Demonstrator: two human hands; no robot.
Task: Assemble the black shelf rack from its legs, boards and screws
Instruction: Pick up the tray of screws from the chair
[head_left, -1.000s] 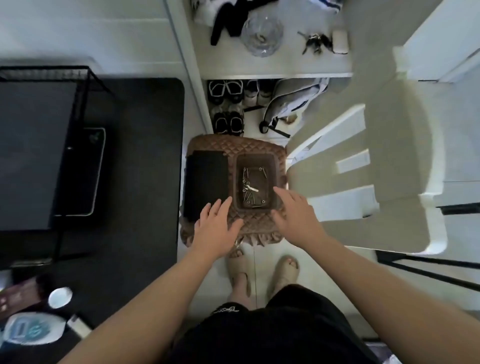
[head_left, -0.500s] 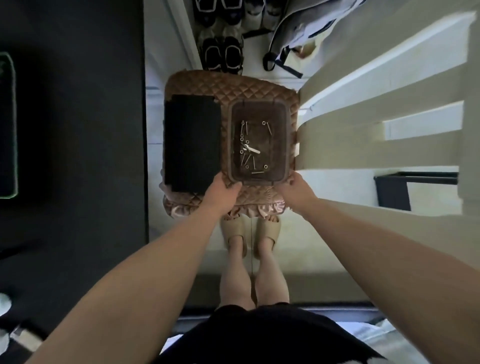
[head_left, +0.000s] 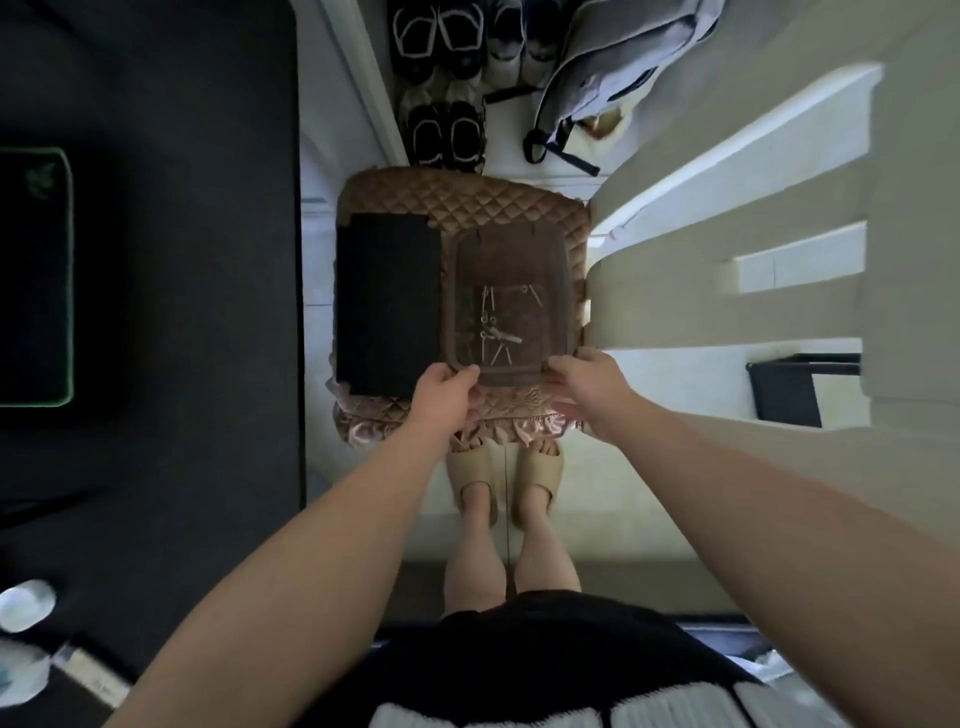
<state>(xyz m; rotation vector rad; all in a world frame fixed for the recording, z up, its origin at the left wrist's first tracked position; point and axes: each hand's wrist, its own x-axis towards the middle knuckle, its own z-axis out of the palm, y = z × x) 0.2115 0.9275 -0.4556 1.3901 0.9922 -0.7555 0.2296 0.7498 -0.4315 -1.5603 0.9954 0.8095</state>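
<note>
Gripping the near rim of the clear tray (head_left: 511, 254) with both hands. The left grip (head_left: 448, 387) is curled round the near-left corner, thumb on top. The right grip (head_left: 586, 382) is wrapped round the near-right corner, with its fingers tucked below the edge. Both are pinching the tray, neither spread. Whether the tray has left the cushion or only tipped, I cannot tell.

Inside it lie the screws (head_left: 493, 332), loose and scattered toward the near end, with not one of them driven into anything.

Just beside the tray, on its left, sits the black board (head_left: 389, 306), lying flat, and it may be a stack. Tray and board share the quilted brown stool (head_left: 467, 200), and the person's slippered feet (head_left: 504, 473) are right below it.

Out to the right is a white plastic chair (head_left: 727, 218), with a black frame (head_left: 784, 387) showing past it. That could be one of the rack's legs, hard to say. Off to the left is the dark tabletop (head_left: 182, 312). Shoes (head_left: 447, 130) and a grey bag (head_left: 597, 67) sit at the far side.

So where are we? Right at the start, by the look of it. Parts are gathered, nothing is joined, and legs, boards and screws are all left to go together.
</note>
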